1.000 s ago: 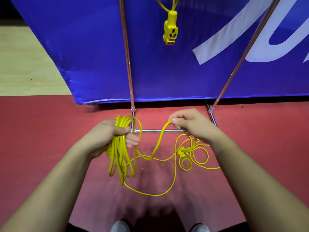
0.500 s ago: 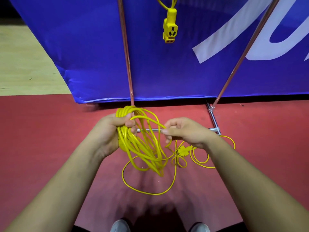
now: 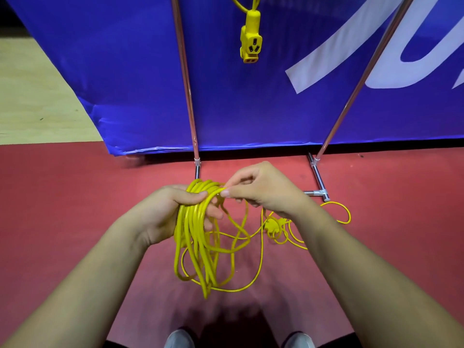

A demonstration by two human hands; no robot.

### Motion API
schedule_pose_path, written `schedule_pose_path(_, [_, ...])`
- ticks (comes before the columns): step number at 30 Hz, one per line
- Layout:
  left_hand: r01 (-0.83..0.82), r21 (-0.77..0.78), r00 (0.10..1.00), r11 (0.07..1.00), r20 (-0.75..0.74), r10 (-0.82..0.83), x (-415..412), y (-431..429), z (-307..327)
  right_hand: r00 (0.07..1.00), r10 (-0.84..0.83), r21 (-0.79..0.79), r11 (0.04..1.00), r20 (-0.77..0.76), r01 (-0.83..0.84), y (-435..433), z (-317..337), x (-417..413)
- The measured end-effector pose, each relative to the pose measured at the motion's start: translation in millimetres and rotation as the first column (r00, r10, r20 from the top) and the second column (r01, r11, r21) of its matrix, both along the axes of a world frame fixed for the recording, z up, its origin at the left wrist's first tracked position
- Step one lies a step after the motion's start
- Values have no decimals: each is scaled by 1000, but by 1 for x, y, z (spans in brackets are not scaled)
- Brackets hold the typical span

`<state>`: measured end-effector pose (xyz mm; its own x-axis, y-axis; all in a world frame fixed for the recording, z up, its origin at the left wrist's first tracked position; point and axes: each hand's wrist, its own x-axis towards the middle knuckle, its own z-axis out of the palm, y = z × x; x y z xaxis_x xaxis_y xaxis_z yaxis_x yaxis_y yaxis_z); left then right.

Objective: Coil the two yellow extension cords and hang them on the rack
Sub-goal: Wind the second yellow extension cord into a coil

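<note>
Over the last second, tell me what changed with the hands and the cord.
The right hand swung left, carrying its pinched strand up to the left hand and laying another loop onto the coil. The left hand kept its grip on the coil; the floor plug and hanging socket stayed put.

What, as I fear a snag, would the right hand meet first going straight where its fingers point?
Likely the coiled cord in the left hand; the right hand pinches a strand at its top.
</note>
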<state>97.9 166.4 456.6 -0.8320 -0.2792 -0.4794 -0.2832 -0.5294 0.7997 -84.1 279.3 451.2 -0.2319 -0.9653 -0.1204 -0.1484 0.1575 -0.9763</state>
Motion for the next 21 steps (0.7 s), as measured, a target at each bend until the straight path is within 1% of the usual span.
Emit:
schedule_pose_path(2, [39,13,996,999,-80,-38,0,-2,-2,1000,-5,-18,1000,10,5,-2,-1,2])
schedule_pose_path(3, [32,25,992,999,-122,-29,1,-3,-2,1000,-3,-4,1000,12,3,-2,-4,0])
schedule_pose_path(4, [8,47,987,999,-163,-1,1,-5,-2,1000,14,28,1000,-2,-14,0,-7,-5])
schedule_pose_path(6, [-56,102,971,993,-225,78,2,-9,0,991,114,127,986,-66,-105,6,-18,-18])
schedule_pose_path(8, [-118,112,963,987,-228,141,3,-12,2,979,186,219,962,-81,-165,15,-32,-29])
schedule_pose_path(9, [-138,82,965,987,-213,153,4,-12,3,984,164,224,964,-66,-146,18,-37,-33])
schedule_pose_path(11, [-135,0,979,991,-152,133,7,-15,2,1000,17,173,985,5,-18,21,-40,-38])
schedule_pose_path(13, [-58,-36,994,998,-95,55,10,-17,1,990,-113,109,989,80,104,19,-36,-41])
schedule_pose_path(14, [-9,-32,997,999,-81,6,11,-18,-1,985,-142,79,988,101,134,18,-32,-42])
schedule_pose_path(16, [40,2,997,999,-65,-40,14,-21,-5,985,-140,29,990,104,138,15,-24,-44])
schedule_pose_path(21, [-24,107,993,994,-112,36,13,-24,-2,997,-76,14,997,17,76,13,-12,-42])
